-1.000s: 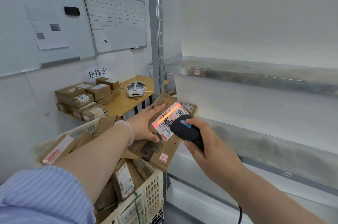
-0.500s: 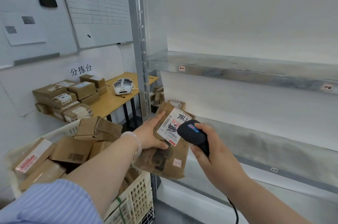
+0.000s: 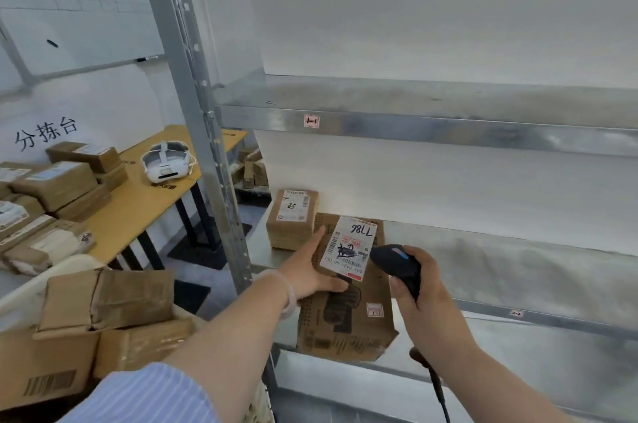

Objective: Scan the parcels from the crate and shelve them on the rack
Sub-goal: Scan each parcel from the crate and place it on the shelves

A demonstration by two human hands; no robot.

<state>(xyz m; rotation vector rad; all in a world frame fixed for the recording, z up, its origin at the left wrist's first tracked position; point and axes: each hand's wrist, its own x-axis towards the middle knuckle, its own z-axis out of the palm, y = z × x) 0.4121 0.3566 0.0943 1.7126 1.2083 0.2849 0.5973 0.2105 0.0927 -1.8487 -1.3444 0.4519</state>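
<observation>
Brown cardboard fills the middle of the view: a labelled parcel [image 3: 345, 329] lies just right of the rack's upright post [image 3: 207, 146], at the front edge of the lower shelf [image 3: 518, 270]. Its near end juts out past that edge. Whether the shelf bears its weight cannot be told.

The left hand [image 3: 310, 272], a pale bracelet [image 3: 289, 291] on its wrist, reaches in from the post side and grips the parcel. The thumb presses across the top face below the white label [image 3: 348, 246], and the other fingers stretch along the edge nearest the post.

Farther right of the post, beyond the parcel, the right hand [image 3: 424, 305] has its fingers curled round a black barcode scanner [image 3: 397, 262]. The scanner's head is turned toward the label. Its cable [image 3: 438, 384] trails down below the hand.

A smaller parcel [image 3: 293, 219] sits on the same shelf, right of the post and just beside the held parcel's far end. Higher up, also right of the post, runs the upper shelf [image 3: 448, 132] with a red-and-white tag [image 3: 311, 121] on its front lip.

Left of the post stands a wooden table [image 3: 145, 205] carrying a stack of parcels [image 3: 55, 181] and a white headset [image 3: 167, 163]. Nearer and lower on that side, the pale crate [image 3: 74, 262] holds cardboard boxes [image 3: 131, 298]. A whiteboard [image 3: 76, 8] hangs on the wall, up and to the left of the post.
</observation>
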